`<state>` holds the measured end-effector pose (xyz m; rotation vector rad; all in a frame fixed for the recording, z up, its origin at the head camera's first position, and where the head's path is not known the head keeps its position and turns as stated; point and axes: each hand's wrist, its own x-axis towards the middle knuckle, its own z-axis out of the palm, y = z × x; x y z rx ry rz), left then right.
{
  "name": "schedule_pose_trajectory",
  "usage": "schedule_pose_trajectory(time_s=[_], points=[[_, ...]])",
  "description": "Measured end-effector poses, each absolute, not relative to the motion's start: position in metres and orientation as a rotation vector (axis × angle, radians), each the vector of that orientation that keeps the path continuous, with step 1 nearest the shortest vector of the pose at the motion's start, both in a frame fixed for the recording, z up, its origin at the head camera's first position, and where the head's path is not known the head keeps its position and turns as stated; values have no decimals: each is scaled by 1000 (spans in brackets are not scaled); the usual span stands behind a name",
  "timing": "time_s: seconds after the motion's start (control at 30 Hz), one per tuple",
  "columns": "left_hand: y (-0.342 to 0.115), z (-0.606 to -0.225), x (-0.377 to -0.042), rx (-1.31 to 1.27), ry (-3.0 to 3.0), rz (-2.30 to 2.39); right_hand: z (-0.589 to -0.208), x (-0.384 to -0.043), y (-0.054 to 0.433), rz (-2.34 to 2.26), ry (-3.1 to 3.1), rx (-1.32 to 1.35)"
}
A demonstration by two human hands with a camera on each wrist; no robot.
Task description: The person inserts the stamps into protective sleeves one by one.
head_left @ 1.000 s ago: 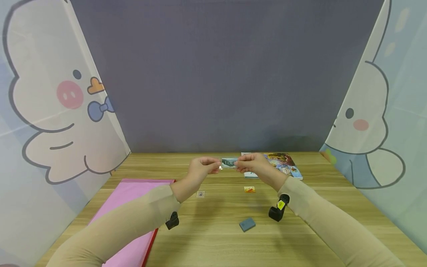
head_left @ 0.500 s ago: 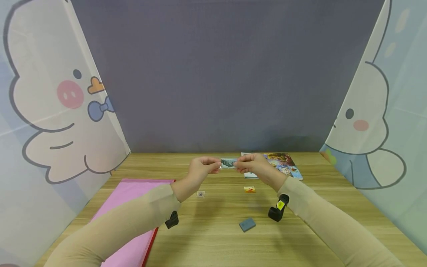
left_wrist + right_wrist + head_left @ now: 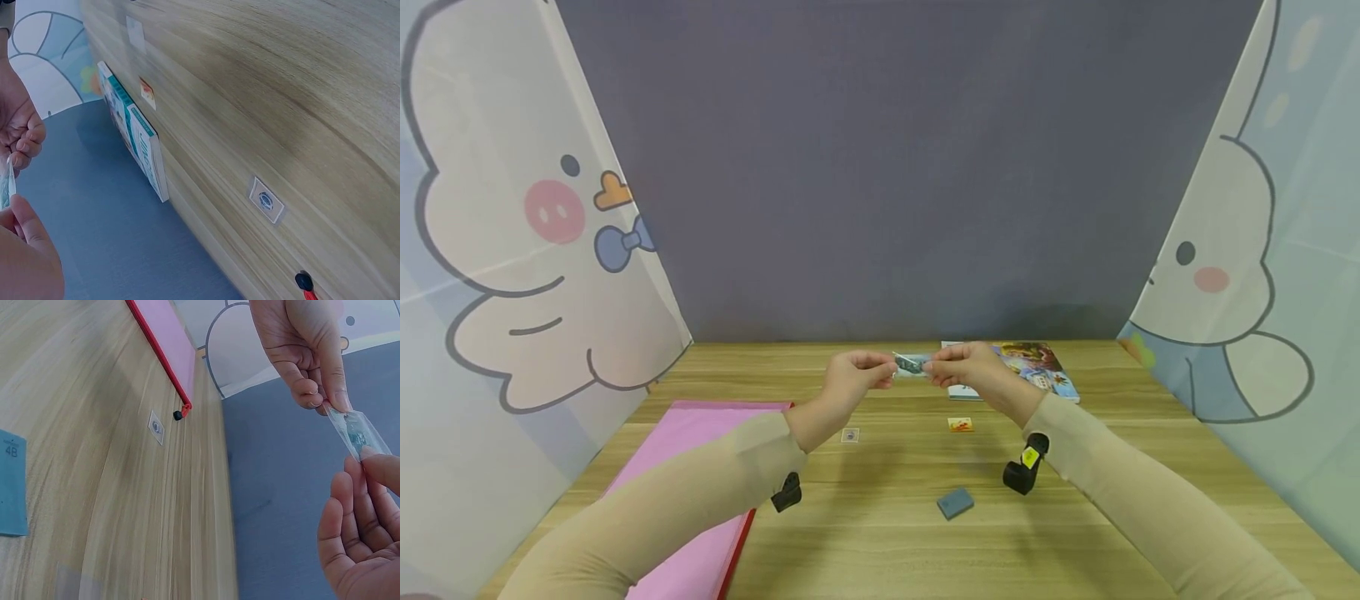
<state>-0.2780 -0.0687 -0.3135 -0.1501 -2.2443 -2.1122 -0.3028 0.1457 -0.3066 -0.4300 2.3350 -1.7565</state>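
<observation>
Over the far part of the table, both hands hold a small clear plastic sleeve (image 3: 365,434) with a green, stamp-like picture inside. My left hand (image 3: 853,377) pinches its left end between thumb and fingers. My right hand (image 3: 967,367) pinches the opposite end, thumb (image 3: 382,470) on the near face. In the head view the sleeve (image 3: 911,365) looks skewed, with a pale diagonal line across it. Below the hands lie a small square stamp-like piece (image 3: 850,435) and an orange-and-yellow one (image 3: 960,425).
A blue-grey eraser (image 3: 955,503) marked 4B lies nearer on the table. Books (image 3: 1048,375) lie behind the right hand. At left is a pink zip folder (image 3: 700,437) with red edging, partly under the left arm. A dark curtain (image 3: 895,167) hangs behind.
The sleeve has shifted slightly left and now looks more skewed, its picture narrower. Both hands keep their pinch and have barely moved.
</observation>
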Motion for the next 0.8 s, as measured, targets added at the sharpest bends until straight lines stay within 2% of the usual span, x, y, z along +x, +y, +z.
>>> schedule_pose_trajectory(time_s=[0.8], points=[[-70, -311, -278, -127, -2262, -2059, -306, -303, 144, -1766, 2289, -462]])
